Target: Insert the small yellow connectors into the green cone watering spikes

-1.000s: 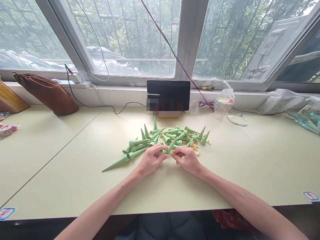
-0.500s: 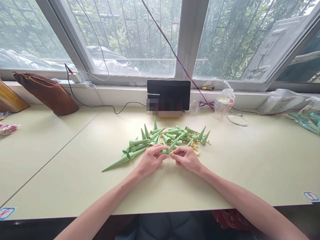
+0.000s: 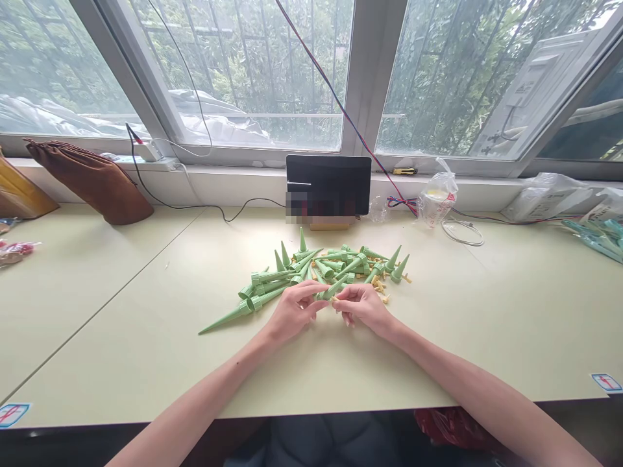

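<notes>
My left hand (image 3: 298,310) is closed around the wide end of a green plastic plant-watering spike (image 3: 337,286), whose tip slants up and to the right. Thumb and forefinger of my right hand (image 3: 363,306) pinch a small yellow valve (image 3: 333,299) against the spike's side near that wide end. My fingers hide part of both pieces. Just beyond my hands lies a heap of green spikes (image 3: 272,276), some on their sides and a few standing tip up. Several loose yellow valves (image 3: 379,284) are scattered at the heap's right side.
A dark tablet (image 3: 328,185) stands behind the heap on a small stand. Brown bag (image 3: 92,185) and black cable (image 3: 195,207) are at back left. At back right sit a plastic-bagged cup (image 3: 437,198), a coiled white cable (image 3: 462,232) and teal pieces (image 3: 598,239).
The spike in my left hand has tilted further to the right, its tip lower. My right fingers have shifted slightly around the yellow valve. The heap has stayed the same.
</notes>
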`<state>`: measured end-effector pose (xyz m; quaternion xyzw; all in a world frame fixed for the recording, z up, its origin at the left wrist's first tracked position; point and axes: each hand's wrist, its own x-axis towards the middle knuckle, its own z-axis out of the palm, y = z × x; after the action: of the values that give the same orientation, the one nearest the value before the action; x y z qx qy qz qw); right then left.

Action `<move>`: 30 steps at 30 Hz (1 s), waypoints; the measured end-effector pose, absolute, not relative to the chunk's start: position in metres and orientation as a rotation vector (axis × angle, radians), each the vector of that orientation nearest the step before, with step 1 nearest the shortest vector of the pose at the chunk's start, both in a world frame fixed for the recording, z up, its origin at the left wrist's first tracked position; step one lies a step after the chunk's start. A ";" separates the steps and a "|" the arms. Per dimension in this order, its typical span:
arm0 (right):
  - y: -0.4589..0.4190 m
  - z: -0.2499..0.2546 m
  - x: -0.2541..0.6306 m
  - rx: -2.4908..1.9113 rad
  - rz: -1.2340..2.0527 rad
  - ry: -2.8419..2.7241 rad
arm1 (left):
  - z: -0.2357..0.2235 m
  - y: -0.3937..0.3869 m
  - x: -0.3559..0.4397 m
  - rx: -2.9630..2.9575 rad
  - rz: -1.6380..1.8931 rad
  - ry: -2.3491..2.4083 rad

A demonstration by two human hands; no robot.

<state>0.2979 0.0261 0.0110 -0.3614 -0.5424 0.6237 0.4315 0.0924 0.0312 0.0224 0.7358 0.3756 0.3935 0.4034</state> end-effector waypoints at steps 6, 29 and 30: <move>0.028 0.011 0.299 -0.891 1.646 -1.296 | 0.020 0.032 0.092 1.857 1.021 0.908; 0.027 0.014 0.298 -0.871 1.711 -1.261 | 0.026 0.028 0.094 1.949 1.047 0.989; 0.027 0.015 0.297 -0.874 1.692 -1.274 | 0.027 0.028 0.095 1.950 1.049 1.005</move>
<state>0.2973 0.0270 0.0150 -0.3474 -0.5065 0.6727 0.4126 0.0946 0.0281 0.0269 0.7520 0.3876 0.4044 0.3475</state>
